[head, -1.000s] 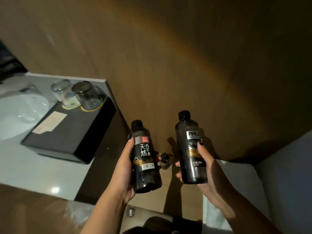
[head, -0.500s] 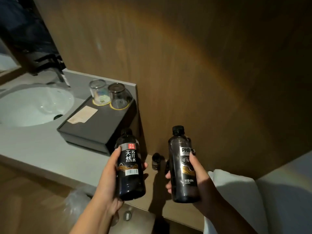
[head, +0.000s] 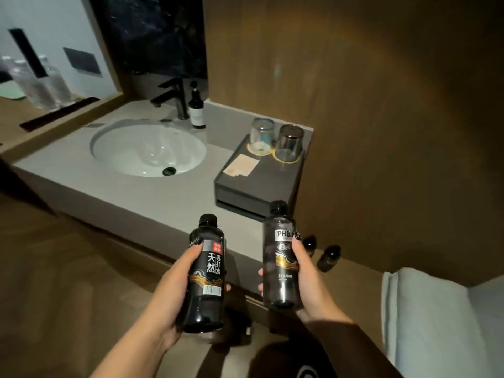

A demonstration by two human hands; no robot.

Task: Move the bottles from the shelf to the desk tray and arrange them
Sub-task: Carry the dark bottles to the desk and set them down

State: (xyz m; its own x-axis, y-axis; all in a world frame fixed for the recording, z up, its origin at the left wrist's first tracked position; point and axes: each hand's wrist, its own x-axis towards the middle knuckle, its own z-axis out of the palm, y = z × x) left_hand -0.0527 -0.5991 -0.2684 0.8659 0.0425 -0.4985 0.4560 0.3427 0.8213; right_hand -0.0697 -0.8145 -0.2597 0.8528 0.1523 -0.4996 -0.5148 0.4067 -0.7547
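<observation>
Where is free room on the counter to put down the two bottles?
Bare counter lies between the sink and the near edge, left of the dark tray. The tray's back is crowded by two glasses.

Two dark bottles held upright, one per hand, near edge of a grey counter (head: 152, 205). Left hand (head: 174, 290) grips the bottle w/ white Chinese lettering (head: 206, 274); right hand (head: 305, 279) grips the "PH8" bottle (head: 278, 257), the two apart. Far left, a white sink (head: 148, 150) w/ black tap (head: 171, 98) and a pump bottle (head: 197, 110) just beside it. Right of sink, a dark tray (head: 259, 184) carries two upturned glasses (head: 275, 140) on yellow-rimmed coasters and a pale card (head: 242, 165). Two small dark vials (head: 328, 257) stand on the lower shelf (head: 351, 282) near right hand; white towel (head: 425, 317) at near right. Wood-panel wall (head: 381, 105) behind.
</observation>
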